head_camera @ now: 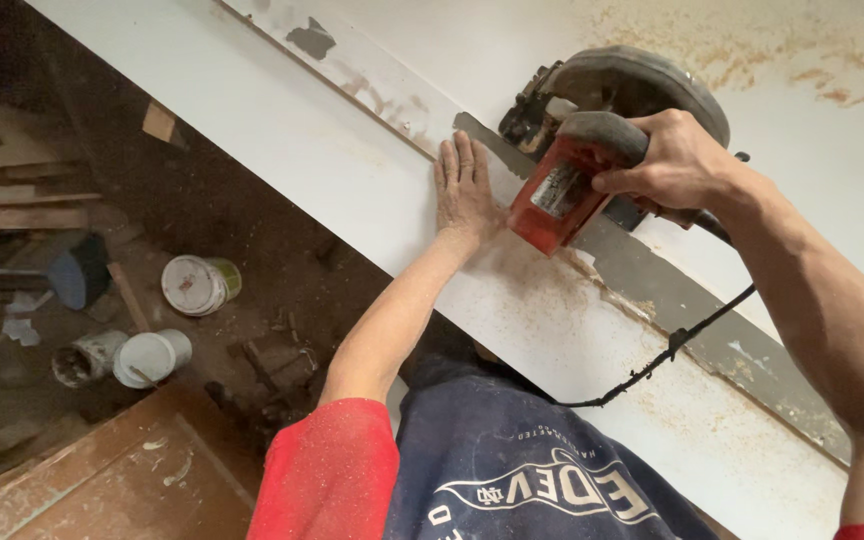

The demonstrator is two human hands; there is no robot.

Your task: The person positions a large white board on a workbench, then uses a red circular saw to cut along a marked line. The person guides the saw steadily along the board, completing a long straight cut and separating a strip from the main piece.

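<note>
Currently right hand (pixel 674 160) closed around handle of red circular saw (pixel 592 150), which sits on white board (pixel 302 140). Left hand (pixel 465 190) open, flat on board just beside saw.

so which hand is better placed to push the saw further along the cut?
Right. The right hand grips the saw handle; the left hand lies flat on the board beside it.

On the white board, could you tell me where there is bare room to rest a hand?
Free: the white board left of the left hand, up to its edge. Crowded: the cut line, where the right hand grips the circular saw, cord trailing.
</note>
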